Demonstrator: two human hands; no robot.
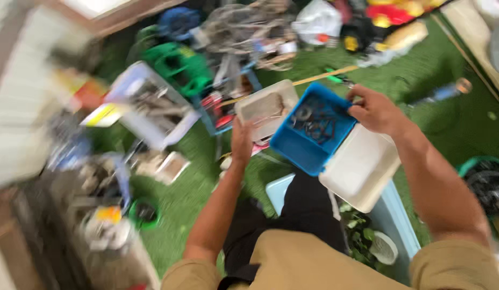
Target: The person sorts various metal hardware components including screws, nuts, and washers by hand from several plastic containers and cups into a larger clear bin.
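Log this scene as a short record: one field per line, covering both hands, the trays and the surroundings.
View: head camera looking down, image motion-blurred
Right hand: grips the far corner of the blue tray
Blue tray contents: dark metal rings and small parts, too blurred to name
Left hand: at the near edge of the beige tray, touching it
White tray: beside the blue tray, empty as far as visible
Ground: green artificial turf
Surroundings: green plastic crate, wooden stick, cluttered tools
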